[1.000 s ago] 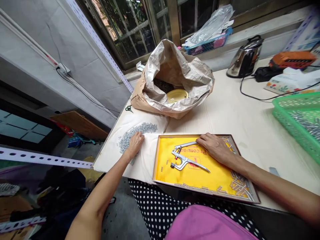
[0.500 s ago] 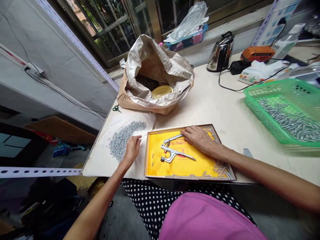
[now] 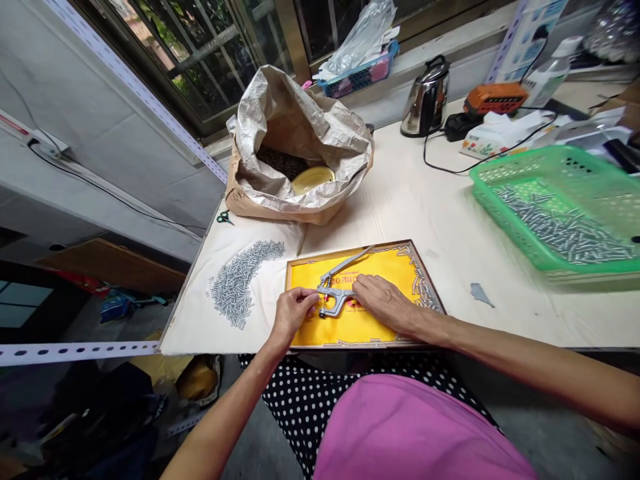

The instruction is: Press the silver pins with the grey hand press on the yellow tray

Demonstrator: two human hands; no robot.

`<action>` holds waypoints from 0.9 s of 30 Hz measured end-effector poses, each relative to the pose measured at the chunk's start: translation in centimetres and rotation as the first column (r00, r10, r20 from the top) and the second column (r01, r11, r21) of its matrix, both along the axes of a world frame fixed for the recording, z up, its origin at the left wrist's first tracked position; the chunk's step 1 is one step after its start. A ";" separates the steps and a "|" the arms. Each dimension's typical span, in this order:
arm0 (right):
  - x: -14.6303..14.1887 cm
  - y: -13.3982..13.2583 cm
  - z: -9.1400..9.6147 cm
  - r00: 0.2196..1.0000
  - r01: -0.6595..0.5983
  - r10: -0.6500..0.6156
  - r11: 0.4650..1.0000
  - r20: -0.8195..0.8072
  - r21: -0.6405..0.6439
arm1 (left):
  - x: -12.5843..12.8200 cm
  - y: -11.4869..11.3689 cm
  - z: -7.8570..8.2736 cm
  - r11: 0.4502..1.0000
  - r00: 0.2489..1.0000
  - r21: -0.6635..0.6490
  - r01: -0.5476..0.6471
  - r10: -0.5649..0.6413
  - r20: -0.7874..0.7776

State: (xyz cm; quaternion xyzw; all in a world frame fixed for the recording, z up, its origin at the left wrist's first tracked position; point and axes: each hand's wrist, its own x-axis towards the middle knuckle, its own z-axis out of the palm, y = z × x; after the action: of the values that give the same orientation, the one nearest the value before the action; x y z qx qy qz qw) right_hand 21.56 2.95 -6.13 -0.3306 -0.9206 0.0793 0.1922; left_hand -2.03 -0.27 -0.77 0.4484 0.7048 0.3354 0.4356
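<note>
A framed tray with a yellow lining (image 3: 380, 327) lies at the table's near edge. Silver hand pliers (image 3: 336, 283) lie on it, one handle raised toward the back. My right hand (image 3: 383, 303) covers the lower handle, fingers curled around it. My left hand (image 3: 293, 312) is at the pliers' jaw, fingertips pinched together on something too small to name. A heap of small metal pins (image 3: 239, 283) lies on white paper to the left of the tray. More pins line the tray's right side (image 3: 423, 288).
A crumpled paper sack (image 3: 295, 143) holding dark pieces and a yellow bowl stands behind the tray. A green basket (image 3: 487, 177) of metal pins sits at the right. A kettle (image 3: 424, 101), cables and an orange device are at the back. Small scissors (image 3: 223, 217) lie by the sack.
My left hand left the pin heap and moved right to the pliers' jaw. My right hand slid down onto the pliers' handle. The camera view shifted right.
</note>
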 end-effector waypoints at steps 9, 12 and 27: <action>0.0 0.2 0.9 0.998 -0.060 0.060 0.998 -0.013 0.010 | 0.9 -0.4 -1.0 0.997 0.998 0.061 -0.057 0.054 0.044; 1.0 0.4 1.4 0.999 -0.023 0.020 0.996 -0.036 -0.085 | 1.1 -0.4 -0.7 0.989 0.988 0.052 -0.136 0.132 0.075; 1.7 -0.1 1.0 0.997 -0.048 0.051 0.998 -0.063 0.039 | 1.8 -0.9 -1.0 0.999 0.999 0.028 0.040 -0.039 -0.031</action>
State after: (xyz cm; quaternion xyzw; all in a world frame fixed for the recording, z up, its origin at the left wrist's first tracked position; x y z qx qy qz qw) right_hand 23.21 2.85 -5.14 -0.3013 -0.9233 0.0770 0.2255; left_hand -0.22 -1.14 -1.78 0.4737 0.6973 0.3299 0.4249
